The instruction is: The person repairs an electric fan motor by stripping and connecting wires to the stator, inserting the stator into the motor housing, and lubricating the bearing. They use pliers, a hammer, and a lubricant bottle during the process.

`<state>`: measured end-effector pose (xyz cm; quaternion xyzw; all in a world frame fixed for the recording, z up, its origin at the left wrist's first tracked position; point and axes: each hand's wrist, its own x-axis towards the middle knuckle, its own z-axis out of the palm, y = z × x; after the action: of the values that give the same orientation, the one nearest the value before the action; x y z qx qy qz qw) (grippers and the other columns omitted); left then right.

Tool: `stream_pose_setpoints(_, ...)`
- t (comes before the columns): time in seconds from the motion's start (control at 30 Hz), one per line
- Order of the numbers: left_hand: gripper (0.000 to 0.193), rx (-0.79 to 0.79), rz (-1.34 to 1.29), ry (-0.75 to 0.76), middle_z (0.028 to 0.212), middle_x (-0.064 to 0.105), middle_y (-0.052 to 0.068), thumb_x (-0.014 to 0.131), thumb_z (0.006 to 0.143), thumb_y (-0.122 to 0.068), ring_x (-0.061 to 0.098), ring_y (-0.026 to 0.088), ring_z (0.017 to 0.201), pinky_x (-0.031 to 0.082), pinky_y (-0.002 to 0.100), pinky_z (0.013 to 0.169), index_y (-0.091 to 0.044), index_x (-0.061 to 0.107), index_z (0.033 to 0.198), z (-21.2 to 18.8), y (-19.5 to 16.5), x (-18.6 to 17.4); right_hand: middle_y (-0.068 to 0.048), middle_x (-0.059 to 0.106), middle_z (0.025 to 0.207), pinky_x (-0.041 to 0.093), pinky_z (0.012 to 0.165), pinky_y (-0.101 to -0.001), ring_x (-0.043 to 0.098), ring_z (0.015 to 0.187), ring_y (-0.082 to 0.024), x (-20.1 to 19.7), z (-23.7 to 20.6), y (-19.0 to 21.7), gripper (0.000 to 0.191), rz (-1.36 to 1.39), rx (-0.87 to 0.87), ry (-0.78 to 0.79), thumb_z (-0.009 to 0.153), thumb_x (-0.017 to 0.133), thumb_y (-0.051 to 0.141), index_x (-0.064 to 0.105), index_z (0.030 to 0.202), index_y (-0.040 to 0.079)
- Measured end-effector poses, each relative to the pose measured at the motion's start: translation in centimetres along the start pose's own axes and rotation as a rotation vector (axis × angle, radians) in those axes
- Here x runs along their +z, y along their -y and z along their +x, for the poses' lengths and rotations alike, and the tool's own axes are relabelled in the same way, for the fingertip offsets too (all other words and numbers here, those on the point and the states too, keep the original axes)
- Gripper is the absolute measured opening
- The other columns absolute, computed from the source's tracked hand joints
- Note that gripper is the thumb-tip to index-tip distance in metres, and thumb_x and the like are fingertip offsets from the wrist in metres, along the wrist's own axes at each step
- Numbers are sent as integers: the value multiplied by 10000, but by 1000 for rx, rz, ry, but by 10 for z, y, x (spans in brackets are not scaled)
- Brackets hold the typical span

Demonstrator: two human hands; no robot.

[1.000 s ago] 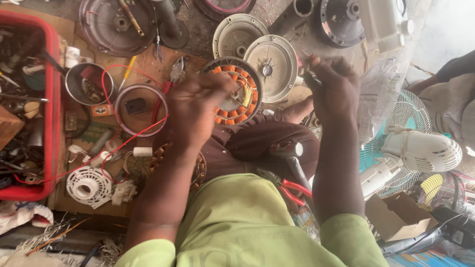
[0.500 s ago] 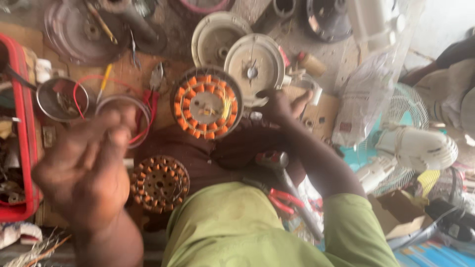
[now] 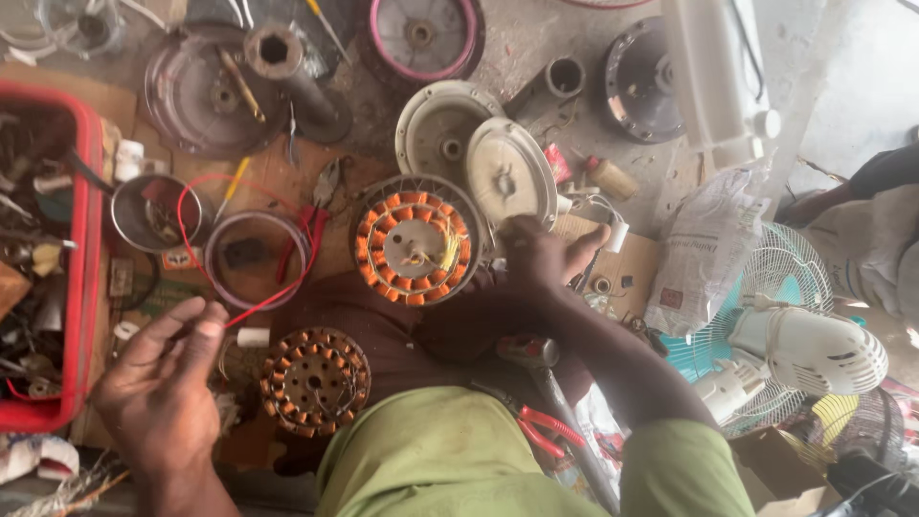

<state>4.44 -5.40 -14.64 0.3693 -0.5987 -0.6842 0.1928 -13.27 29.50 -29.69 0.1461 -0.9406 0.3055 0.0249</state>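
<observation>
Cluttered floor: stator (image 3: 414, 241) lies flat, just left of my right hand (image 3: 544, 260), whose open grip rests at its rim; left hand (image 3: 161, 391), open and empty, hovers well apart.

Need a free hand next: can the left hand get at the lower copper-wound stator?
Probably yes: the left hand is open, holds nothing, and the lower stator lies uncovered just beside it.

orange-wound stator (image 3: 414, 241) | round, flat, coils up | beside white cover (image 3: 510, 174)
</observation>
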Motion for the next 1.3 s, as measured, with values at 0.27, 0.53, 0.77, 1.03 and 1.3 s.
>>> stream_pose_setpoints(0.27, 166, -21, 27, -60, 1090, 737, 135, 714, 985, 51, 740, 179, 956, 537, 241, 716, 40, 704, 1150, 9, 7, -18, -96, 697, 1209, 532, 1000, -366, 658, 1114, -188, -137, -1, -20, 272, 1210, 567, -285, 1016, 581, 174, 662, 1233, 31)
stream_pose_setpoints(0.53, 170, 112, -67, 25, 1104, 729, 187, 720, 1017, 112, 744, 215, 1002, 616, 278, 890, 87, 695, 1183, 9, 17, -24, -137, 633, 1356, 426, 1151, -382, 569, 1296, -214, -86, 10, -43, 377, 1910, 577, -501, 1113, 593, 173, 541, 1431, -22)
stream_pose_setpoints(0.77, 158, 78, -7, -9, 1093, 737, 183, 711, 1041, 89, 734, 198, 974, 561, 244, 801, 97, 704, 1199, 5, 18, -32, -141, 655, 1328, 452, 1175, -431, 601, 1279, -220, -91, 9, -32, 389, 1963, 525, -545, 1040, 565, 203, 542, 1365, -10)
stream_pose_setpoints(1.03, 219, 164, -57, 80, 1114, 719, 175, 726, 987, 93, 715, 199, 984, 600, 273, 949, 93, 691, 1203, 4, 13, -28, -131, 626, 1387, 433, 1191, -448, 577, 1311, -227, -92, 6, -36, 394, 1937, 500, -526, 1062, 555, 201, 535, 1396, -7)
stream_pose_setpoints(1.3, 298, 115, -460, 421, 1239, 716, 220, 707, 1073, -203, 755, 313, 1032, 650, 492, 902, 13, 602, 1249, 9, -13, 9, -78, 670, 1192, 556, 933, -330, 665, 1079, -136, -190, 11, 79, 233, 459, -115, -324, 1086, 546, 204, 626, 1256, 68)
